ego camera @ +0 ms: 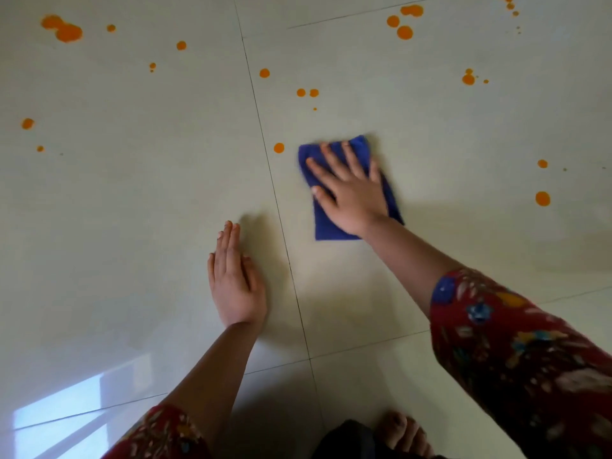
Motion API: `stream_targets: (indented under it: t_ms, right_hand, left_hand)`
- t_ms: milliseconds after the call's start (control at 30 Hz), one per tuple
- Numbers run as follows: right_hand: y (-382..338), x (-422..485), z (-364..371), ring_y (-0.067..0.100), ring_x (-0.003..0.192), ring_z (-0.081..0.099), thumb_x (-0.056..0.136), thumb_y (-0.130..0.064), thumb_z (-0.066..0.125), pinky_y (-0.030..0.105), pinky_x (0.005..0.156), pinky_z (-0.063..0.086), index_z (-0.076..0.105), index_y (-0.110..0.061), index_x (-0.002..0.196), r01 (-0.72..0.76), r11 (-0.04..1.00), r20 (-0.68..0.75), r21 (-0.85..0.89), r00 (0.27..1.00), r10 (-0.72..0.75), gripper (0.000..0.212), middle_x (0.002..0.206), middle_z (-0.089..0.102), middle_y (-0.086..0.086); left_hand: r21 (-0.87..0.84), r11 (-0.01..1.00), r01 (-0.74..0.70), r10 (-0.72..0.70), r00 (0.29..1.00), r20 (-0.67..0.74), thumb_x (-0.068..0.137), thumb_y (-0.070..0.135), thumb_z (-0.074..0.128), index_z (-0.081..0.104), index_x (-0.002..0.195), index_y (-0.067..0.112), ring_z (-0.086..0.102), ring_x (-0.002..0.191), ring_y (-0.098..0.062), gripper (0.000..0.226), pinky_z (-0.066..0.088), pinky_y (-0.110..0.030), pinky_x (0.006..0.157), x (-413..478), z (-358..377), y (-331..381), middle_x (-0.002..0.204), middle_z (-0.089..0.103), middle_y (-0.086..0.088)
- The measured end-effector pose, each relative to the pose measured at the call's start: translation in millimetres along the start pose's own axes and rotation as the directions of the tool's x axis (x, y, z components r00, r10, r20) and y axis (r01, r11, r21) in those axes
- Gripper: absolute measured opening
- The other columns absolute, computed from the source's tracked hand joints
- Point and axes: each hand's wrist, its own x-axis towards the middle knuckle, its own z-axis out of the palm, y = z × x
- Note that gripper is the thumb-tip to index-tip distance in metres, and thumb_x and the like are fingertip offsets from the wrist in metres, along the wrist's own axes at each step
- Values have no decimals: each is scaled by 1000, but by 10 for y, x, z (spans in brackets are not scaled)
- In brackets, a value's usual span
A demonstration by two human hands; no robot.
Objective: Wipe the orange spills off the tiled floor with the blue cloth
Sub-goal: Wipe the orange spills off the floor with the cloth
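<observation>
The tiled floor (132,210) is pale and shiny, with thin dark lines between the big tiles. A bright patch of window light (66,405) shows on it at the lower left. Orange spills (69,32) are dotted all over the far part of the floor: big blobs at the top left and top right, and small round drops in between and at the right side. The blue cloth (326,226) lies flat on the floor near the middle. It is dark blue, folded into a neat rectangle, and tilted a little. One round orange drop (279,148) sits just beside its top left corner, not touching it. The right hand (347,193) lies on top of the cloth with its fingers spread out straight, pressing it down. The left hand (235,286) rests flat on the bare floor to the left of the cloth, fingers straight and close together, holding nothing. Both arms wear red flowery sleeves (513,342). A bare foot (404,435) shows at the bottom edge.
</observation>
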Motion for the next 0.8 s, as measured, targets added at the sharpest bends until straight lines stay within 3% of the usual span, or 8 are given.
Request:
stream_targets:
  t_ms: [100, 233, 333, 433, 533, 600, 700, 800]
  right_hand:
    - [-518, -514, 169, 29, 149, 11, 96, -49, 27, 61, 113, 13, 30, -36, 149, 356, 935, 24, -3, 934, -356, 55, 161, 19, -4]
    - [-211, -1505, 110, 26, 150, -4, 98, -50, 33, 56, 113, -6, 23, -39, 151, 724, 690, 200, -9, 677, -708, 56, 163, 6, -9]
    - [475, -1393, 5, 24, 150, 2, 97, -53, 33, 57, 113, 5, 20, -42, 151, 616, 783, 171, -90, 784, -597, 57, 162, 7, -11]
    - [724, -1012, -51, 25, 149, 12, 98, -51, 29, 61, 111, 19, 21, -42, 150, 201, 971, 40, -130, 979, -198, 54, 161, 17, -8]
    - [265, -835, 20, 29, 148, 18, 95, -48, 34, 64, 110, 19, 33, -38, 148, -13, 999, -64, -48, 998, 10, 54, 159, 25, -4]
    - [-139, -1090, 163, 30, 148, 16, 95, -47, 35, 64, 111, 16, 33, -37, 148, 185, 982, -41, -50, 982, -187, 54, 160, 24, -3]
    - [-189, -1838, 172, 25, 150, 3, 98, -49, 35, 60, 116, 4, 25, -38, 150, 540, 841, 132, -19, 835, -534, 54, 162, 14, -9]
    - [509, -2016, 65, 22, 150, 5, 98, -50, 34, 57, 115, 9, 24, -41, 150, 466, 885, 104, -8, 880, -463, 54, 161, 14, -11]
  left_hand:
    - [-100, 995, -2, -2, 999, -34, 93, 12, 29, 41, 144, 10, 32, 142, -18, 53, 25, -40, 117, 1, -24, -37, 152, 37, 0]
    - [-176, 984, 7, -8, 1000, -7, 92, 3, 31, 38, 146, 11, 28, 144, -15, 55, 24, -41, 118, -22, -58, -65, 153, 34, 3]
    - [-78, 995, -59, 65, 995, 70, 92, 11, 30, 36, 148, 17, 23, 144, -7, 56, 21, -40, 119, -27, -62, -25, 155, 35, 3]
    - [-3, 998, -58, 58, 993, 106, 94, 19, 28, 34, 149, 19, 16, 144, 1, 55, 17, -38, 120, -23, -39, 12, 156, 31, 6]
    - [32, 991, -127, 120, 979, 162, 97, 21, 28, 33, 150, 20, 17, 147, -6, 52, 15, -39, 121, -45, -49, 60, 157, 29, 7]
    - [19, 984, -176, 169, 964, 206, 99, 24, 29, 33, 150, 20, 18, 147, -8, 51, 16, -42, 120, -56, -52, 94, 157, 29, 6]
    - [14, 976, -217, 204, 939, 277, 99, 27, 29, 30, 151, 20, 13, 148, -9, 52, 14, -41, 121, -54, -25, 199, 158, 25, 6]
    - [20, 973, -229, 206, 911, 358, 100, 35, 26, 24, 153, 24, 6, 149, -7, 54, 8, -36, 122, -12, 8, 333, 160, 17, 9]
